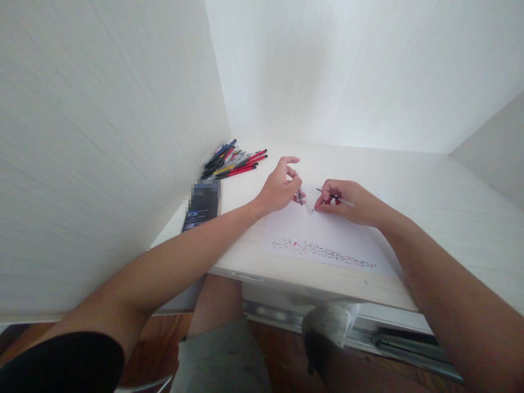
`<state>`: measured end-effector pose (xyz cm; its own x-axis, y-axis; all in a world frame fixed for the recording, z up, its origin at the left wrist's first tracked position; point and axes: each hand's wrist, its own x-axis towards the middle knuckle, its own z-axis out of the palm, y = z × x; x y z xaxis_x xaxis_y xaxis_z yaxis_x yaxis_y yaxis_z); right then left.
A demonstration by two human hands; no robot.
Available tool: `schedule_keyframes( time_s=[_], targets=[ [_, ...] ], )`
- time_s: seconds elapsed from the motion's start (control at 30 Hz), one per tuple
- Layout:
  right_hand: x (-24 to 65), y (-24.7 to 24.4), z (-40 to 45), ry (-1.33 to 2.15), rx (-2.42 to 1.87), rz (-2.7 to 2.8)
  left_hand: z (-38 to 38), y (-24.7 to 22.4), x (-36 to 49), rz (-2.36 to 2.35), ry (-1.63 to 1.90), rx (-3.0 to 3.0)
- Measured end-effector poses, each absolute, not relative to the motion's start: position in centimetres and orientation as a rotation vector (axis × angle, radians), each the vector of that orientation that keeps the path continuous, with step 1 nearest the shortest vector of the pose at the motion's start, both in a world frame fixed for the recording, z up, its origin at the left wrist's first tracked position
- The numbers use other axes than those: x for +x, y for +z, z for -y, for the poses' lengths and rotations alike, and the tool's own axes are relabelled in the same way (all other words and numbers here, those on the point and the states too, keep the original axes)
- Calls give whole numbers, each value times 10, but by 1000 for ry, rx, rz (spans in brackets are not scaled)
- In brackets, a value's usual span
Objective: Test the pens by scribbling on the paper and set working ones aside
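My left hand [279, 187] is closed on a slim clear pen [300, 195] with a dark end pointing down at the paper. Its index finger stretches away from the others. Close by on the right, my right hand [347, 202] grips a thin pen refill [346, 202], dark towards one end and whitish at the other, lying across the fingers. Thumb and fingertip of that hand also pinch low over a small whitish thing on the paper, too blurred to name. Both hands are above a white sheet of paper [286, 226], marked along its near edge with rows of small black and red marks.
A pile of pens [235, 164] in black, red, yellow and blue lies at the back left by the wall. In front of it rests a phone [202, 204] with its screen lit. The white desk [426, 191] is enclosed by pale walls, and my legs are under its front edge.
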<state>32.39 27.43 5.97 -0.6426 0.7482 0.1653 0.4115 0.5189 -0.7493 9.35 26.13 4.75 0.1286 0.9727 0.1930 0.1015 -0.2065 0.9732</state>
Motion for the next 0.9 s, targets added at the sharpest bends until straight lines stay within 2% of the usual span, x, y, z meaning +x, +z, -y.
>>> schedule_keyframes(
  time_s=[0.47, 0.9],
  targets=[
    [327, 58, -277, 664, -1003, 2310, -261, 49, 87, -1280, 1064, 1736],
    [309, 57, -273, 879, -971, 1853, -258, 48, 87, -1197, 1018, 2008]
  ],
)
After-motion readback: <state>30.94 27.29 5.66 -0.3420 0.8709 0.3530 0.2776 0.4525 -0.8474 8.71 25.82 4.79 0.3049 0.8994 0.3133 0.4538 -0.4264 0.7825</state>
